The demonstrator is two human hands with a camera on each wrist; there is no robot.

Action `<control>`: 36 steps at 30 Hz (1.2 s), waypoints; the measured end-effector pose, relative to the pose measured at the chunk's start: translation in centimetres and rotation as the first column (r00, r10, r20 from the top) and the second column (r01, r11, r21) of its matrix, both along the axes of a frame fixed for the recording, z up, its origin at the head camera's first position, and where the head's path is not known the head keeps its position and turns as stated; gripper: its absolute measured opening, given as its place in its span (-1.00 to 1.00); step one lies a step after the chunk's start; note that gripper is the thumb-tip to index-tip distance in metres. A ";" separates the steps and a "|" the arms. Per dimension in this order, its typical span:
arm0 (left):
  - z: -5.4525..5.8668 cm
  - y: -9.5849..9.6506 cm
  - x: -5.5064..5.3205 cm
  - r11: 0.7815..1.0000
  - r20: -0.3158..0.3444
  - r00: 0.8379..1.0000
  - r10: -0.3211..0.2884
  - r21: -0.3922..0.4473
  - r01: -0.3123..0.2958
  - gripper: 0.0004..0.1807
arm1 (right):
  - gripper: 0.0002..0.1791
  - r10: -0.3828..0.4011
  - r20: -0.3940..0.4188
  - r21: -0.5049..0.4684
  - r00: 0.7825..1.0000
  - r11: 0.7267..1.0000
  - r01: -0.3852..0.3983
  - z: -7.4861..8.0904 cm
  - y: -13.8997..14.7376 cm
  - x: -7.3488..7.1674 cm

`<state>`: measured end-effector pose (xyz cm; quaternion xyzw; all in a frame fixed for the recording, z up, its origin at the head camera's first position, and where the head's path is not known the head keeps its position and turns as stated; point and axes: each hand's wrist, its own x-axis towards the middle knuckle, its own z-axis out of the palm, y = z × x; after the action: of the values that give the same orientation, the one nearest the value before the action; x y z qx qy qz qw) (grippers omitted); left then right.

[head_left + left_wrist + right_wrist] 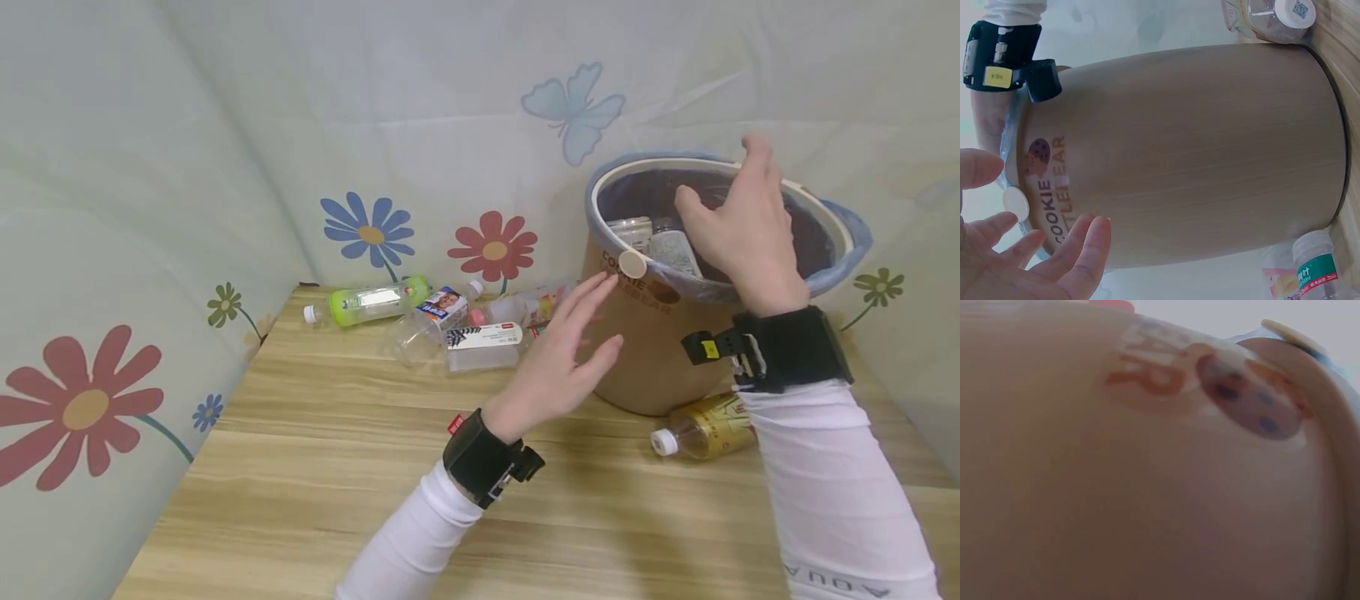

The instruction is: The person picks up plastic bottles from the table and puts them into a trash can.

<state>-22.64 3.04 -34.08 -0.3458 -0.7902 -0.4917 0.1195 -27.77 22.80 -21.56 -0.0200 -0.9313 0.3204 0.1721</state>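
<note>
A tan trash bin (660, 358) printed with a cookie logo stands at the right, lined with a bluish bag (847, 242). My right hand (750, 225) is over the mouth of the bin, thumb and fingers apart, nothing seen between them. Inside, a grey bottle (673, 250) and a clear container (632, 233) lean near the front rim. My left hand (558, 362) is in front of the bin's left side with spread fingers, holding nothing. In the left wrist view, its fingers (1085, 250) overlap the bin near its round button (1016, 204).
Left of the bin lie a green-labelled bottle (371, 302), a clear bottle with a blue label (442, 310), a bottle with a white label (483, 346) and a pink-capped bottle (517, 308). A yellow-labelled bottle (708, 429) lies before the bin on the wooden table (300, 483).
</note>
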 end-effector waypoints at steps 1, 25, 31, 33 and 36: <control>-0.1 -0.1 0.0 1.000 0.002 1.000 0.000 0.004 0.000 -0.34 | -0.09 0.003 -0.006 0.003 1.000 1.000 -0.003 0.0 0.0 0.0; -2.0 -7.8 -0.5 0.955 -0.151 0.947 0.284 -0.042 -0.294 -0.41 | -0.79 0.212 -0.711 -0.119 0.670 0.903 -0.413 -4.9 -6.6 5.5; -3.5 -10.3 -1.2 0.910 -0.192 0.902 0.387 -0.075 -0.407 -0.42 | -0.80 0.256 -0.699 -0.163 0.668 0.852 -0.497 -7.4 -9.5 7.7; -4.0 -11.0 -1.5 0.901 -0.209 0.894 0.395 -0.102 -0.422 -0.41 | -0.80 0.259 -0.673 -0.184 0.693 0.848 -0.496 -8.4 -10.2 8.1; -4.7 -12.0 -1.7 0.886 -0.223 0.889 0.399 -0.156 -0.437 -0.39 | -0.79 0.267 -0.632 -0.212 0.728 0.843 -0.494 -10.3 -10.8 8.1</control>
<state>-24.30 -8.94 -38.83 -0.2211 -0.8774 -0.3374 0.2599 -19.62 12.03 -31.90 0.2419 -0.7401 0.5074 0.3692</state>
